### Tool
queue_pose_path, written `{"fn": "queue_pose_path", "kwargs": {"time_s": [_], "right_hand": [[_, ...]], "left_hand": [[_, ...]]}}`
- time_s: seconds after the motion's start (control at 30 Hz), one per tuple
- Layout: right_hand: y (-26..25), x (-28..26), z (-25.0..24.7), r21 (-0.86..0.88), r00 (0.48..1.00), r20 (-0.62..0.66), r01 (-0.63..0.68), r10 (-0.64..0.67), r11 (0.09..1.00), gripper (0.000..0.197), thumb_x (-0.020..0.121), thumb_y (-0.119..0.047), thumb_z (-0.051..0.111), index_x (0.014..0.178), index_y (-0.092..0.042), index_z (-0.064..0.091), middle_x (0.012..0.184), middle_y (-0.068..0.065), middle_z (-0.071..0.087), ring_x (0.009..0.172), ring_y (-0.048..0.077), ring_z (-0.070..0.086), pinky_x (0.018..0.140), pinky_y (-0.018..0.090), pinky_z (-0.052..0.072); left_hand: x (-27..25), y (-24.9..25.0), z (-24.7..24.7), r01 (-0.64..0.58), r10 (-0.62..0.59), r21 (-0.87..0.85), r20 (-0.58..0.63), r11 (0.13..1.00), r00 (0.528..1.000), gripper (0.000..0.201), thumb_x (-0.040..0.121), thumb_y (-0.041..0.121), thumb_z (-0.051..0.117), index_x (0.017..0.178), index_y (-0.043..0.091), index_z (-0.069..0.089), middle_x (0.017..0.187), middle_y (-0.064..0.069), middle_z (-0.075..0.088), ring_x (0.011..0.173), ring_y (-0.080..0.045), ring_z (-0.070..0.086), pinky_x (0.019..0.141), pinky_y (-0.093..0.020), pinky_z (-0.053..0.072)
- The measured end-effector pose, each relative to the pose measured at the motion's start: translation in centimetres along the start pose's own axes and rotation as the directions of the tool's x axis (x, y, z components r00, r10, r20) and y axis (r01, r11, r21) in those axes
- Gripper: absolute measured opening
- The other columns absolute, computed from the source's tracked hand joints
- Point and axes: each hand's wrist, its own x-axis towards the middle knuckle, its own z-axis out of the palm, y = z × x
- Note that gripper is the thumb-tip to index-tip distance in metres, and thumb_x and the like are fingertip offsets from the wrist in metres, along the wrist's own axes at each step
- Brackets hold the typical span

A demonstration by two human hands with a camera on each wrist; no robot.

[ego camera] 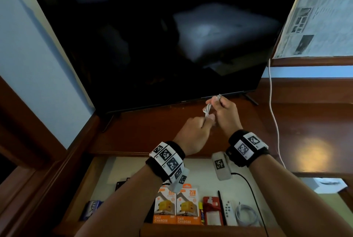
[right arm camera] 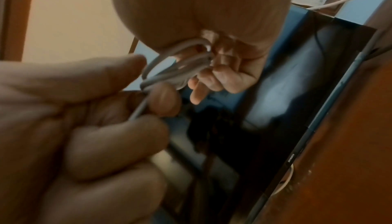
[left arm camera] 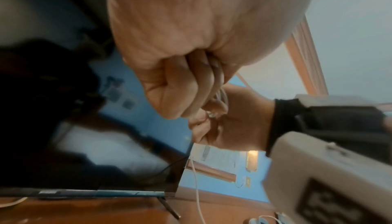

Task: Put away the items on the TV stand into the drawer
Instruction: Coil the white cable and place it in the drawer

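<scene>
While both hands [ego camera: 210, 122] pinch a coiled white cable [ego camera: 208, 111] above the TV stand [ego camera: 152, 133], the open drawer [ego camera: 133, 168] already holds charger boxes [ego camera: 176, 206]; stowing the cable remains.

Bare forearms, black wristbands [ego camera: 246, 148] with white square-patterned marker tags [ego camera: 168, 162], grey camera housing [ego camera: 220, 166].

The left hand [ego camera: 193, 131] covers the lower loops of the white cable [ego camera: 208, 110]; how many loops there are cannot be told. In the left wrist view the cable [left arm camera: 221, 97] is mostly buried between the fingers. In the right wrist view the left hand [right arm camera: 80, 127] is blurred and cut off by the frame edge. The left forearm hides part of the drawer [ego camera: 122, 168]. Print on the chargers [ego camera: 188, 208] is only partly legible.
</scene>
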Motion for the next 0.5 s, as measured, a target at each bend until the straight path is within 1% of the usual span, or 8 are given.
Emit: {"fn": "queue_pose_path", "kwargs": {"time_s": [0.03, 0.1, 0.17, 0.2, 0.27, 0.33, 0.43, 0.5], "right_hand": [[-0.2, 0.0, -0.2, 0.023, 1.000, 0.017, -0.022, 0.022, 0.999, 0.032, 0.108, -0.028, 0.045, 0.094, -0.010, 0.067, 0.085, 0.014, 0.074, 0.056, 0.020, 0.058, 0.051, 0.031, 0.046], [-0.6, 0.0, -0.4, 0.065, 0.997, 0.061, -0.059, 0.055, 0.996, 0.033, 0.109, -0.026, 0.042, 0.094, -0.006, 0.064, 0.088, 0.014, 0.075, 0.055, 0.022, 0.057, 0.047, 0.028, 0.046], [-0.7, -0.2, 0.0, 0.069, 0.995, 0.080, -0.071, 0.066, 0.995, 0.032, 0.109, -0.027, 0.041, 0.094, -0.010, 0.063, 0.091, 0.015, 0.075, 0.053, 0.019, 0.060, 0.045, 0.027, 0.048], [-0.6, -0.5, 0.3, 0.063, 0.995, 0.075, -0.068, 0.063, 0.996, 0.032, 0.109, -0.028, 0.040, 0.093, -0.012, 0.062, 0.090, 0.015, 0.074, 0.052, 0.017, 0.061, 0.045, 0.027, 0.048], [0.0, -0.8, 0.9, 0.020, 0.999, 0.041, -0.032, 0.031, 0.999, 0.031, 0.109, -0.029, 0.039, 0.091, -0.015, 0.061, 0.082, 0.011, 0.072, 0.056, 0.016, 0.061, 0.052, 0.030, 0.049], [0.3, -0.8, 0.9, -0.007, 1.000, 0.017, -0.020, 0.020, 1.000, 0.032, 0.109, -0.027, 0.040, 0.089, -0.015, 0.062, 0.071, 0.004, 0.064, 0.057, 0.014, 0.057, 0.056, 0.030, 0.048], [0.0, -0.4, 0.5, 0.056, 0.997, 0.014, -0.083, 0.082, 0.995, 0.034, 0.109, -0.022, 0.041, 0.086, -0.007, 0.062, 0.059, 0.000, 0.051, 0.046, 0.005, 0.047, 0.050, 0.022, 0.042], [-0.3, -0.1, 0.4, 0.088, 0.993, 0.010, -0.119, 0.118, 0.989, 0.035, 0.109, -0.020, 0.042, 0.084, -0.004, 0.061, 0.058, 0.001, 0.048, 0.043, 0.004, 0.045, 0.046, 0.019, 0.041]], "left_hand": [[-0.3, 0.2, 0.0, -0.003, 0.003, 0.004, -0.002, 1.000, 1.000, 0.055, 0.110, 0.041, 0.036, 0.081, 0.004, 0.065, 0.055, 0.004, 0.049, 0.045, -0.013, 0.038, 0.051, -0.034, 0.032], [-0.9, 0.7, -0.1, -0.003, 0.003, -0.005, -0.001, 1.000, 1.000, 0.053, 0.111, 0.038, 0.037, 0.082, 0.004, 0.066, 0.051, 0.008, 0.048, 0.040, -0.007, 0.037, 0.047, -0.025, 0.031], [-1.1, 0.5, -0.3, 0.001, 0.000, -0.047, 0.012, 0.999, 1.000, 0.055, 0.111, 0.038, 0.037, 0.082, 0.002, 0.067, 0.045, 0.010, 0.045, 0.038, -0.006, 0.035, 0.045, -0.019, 0.028], [-1.1, 0.2, -0.4, 0.007, -0.006, -0.072, 0.018, 0.997, 1.000, 0.057, 0.111, 0.039, 0.037, 0.082, 0.002, 0.067, 0.045, 0.010, 0.044, 0.039, -0.006, 0.033, 0.046, -0.020, 0.027], [-1.1, -0.7, -0.4, 0.032, -0.031, -0.121, 0.010, 0.992, 0.999, 0.061, 0.111, 0.042, 0.036, 0.081, 0.000, 0.068, 0.047, 0.010, 0.043, 0.042, -0.007, 0.032, 0.049, -0.023, 0.028], [-1.3, -0.9, 0.0, 0.070, -0.072, -0.135, -0.013, 0.988, 0.997, 0.061, 0.111, 0.043, 0.034, 0.079, 0.001, 0.067, 0.043, 0.012, 0.042, 0.040, -0.006, 0.033, 0.047, -0.022, 0.027], [-1.6, 0.1, 1.1, 0.052, -0.054, -0.075, -0.034, 0.996, 0.998, 0.048, 0.111, 0.039, 0.037, 0.076, 0.013, 0.058, 0.049, 0.010, 0.044, 0.040, -0.004, 0.035, 0.048, -0.022, 0.028], [-1.6, 0.5, 1.4, 0.021, -0.023, -0.067, -0.031, 0.998, 0.999, 0.044, 0.110, 0.039, 0.038, 0.080, 0.014, 0.056, 0.056, 0.010, 0.044, 0.044, -0.005, 0.035, 0.049, -0.022, 0.030]]}}
